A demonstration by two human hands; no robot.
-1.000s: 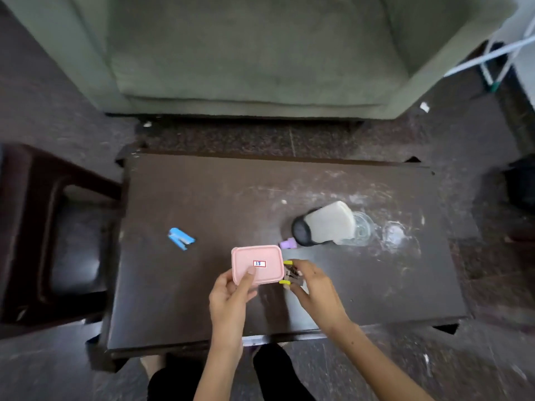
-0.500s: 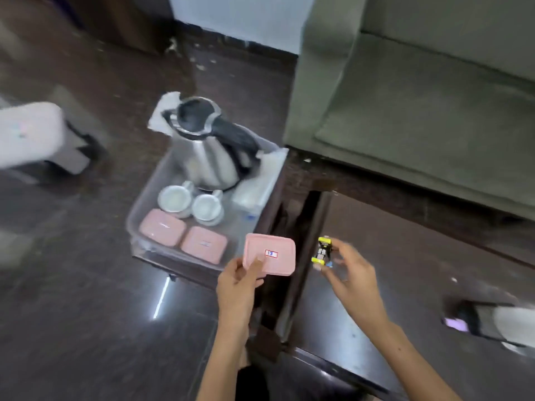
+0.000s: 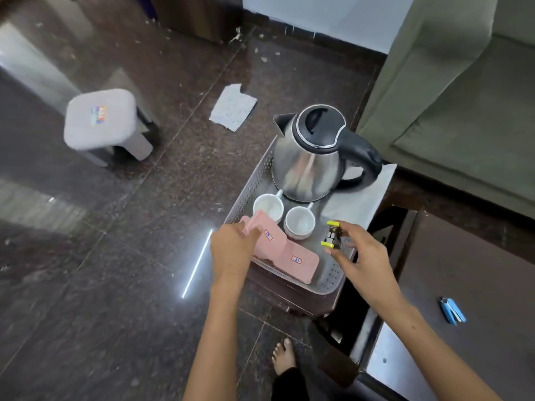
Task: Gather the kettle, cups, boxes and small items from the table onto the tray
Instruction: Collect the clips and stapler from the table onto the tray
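A grey perforated tray (image 3: pixel 333 280) carries a steel kettle (image 3: pixel 309 157) with a black lid and handle, two white cups (image 3: pixel 267 206) (image 3: pixel 299 222) and pink boxes. My left hand (image 3: pixel 231 247) grips a pink box (image 3: pixel 265 234), tilted, over the tray's near left corner and resting on the other pink boxes (image 3: pixel 298 263). My right hand (image 3: pixel 359 253) holds a small yellow-and-black item (image 3: pixel 330 235) just above the tray's right side. A blue stapler (image 3: pixel 453 311) lies on the dark table (image 3: pixel 463 357) at the right.
The tray rests on a dark stool beside the table. A green sofa (image 3: pixel 463 96) fills the upper right. A grey stool (image 3: pixel 101 123) and a scrap of paper (image 3: pixel 233 107) are on the dark polished floor. My bare foot (image 3: pixel 285 355) is below the tray.
My view swung left from the table to the tray. Both hands carried the pink box and the yellow-and-black item over; the box now touches the boxes in the tray.
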